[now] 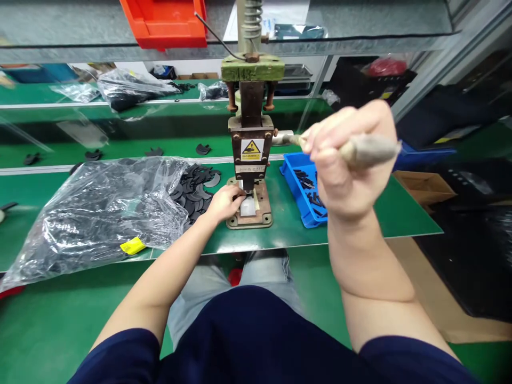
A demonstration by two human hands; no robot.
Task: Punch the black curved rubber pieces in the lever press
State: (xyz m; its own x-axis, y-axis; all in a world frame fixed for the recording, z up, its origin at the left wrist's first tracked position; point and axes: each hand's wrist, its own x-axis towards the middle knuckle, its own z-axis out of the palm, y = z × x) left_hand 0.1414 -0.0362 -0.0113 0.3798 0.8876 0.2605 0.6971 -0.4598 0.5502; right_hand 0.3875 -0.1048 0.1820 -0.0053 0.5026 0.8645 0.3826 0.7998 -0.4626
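Partly, the right hand [342, 178] hides the press handle [371, 151].

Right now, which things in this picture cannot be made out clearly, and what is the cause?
Head view: what the left hand may pinch; too small, under the press.
Head view: the right side of the blue tray; the right hand covers it.
Head view: the top of the red bin; cut by the upper edge.
Head view: the writing on the clear bag; too small, with glare.
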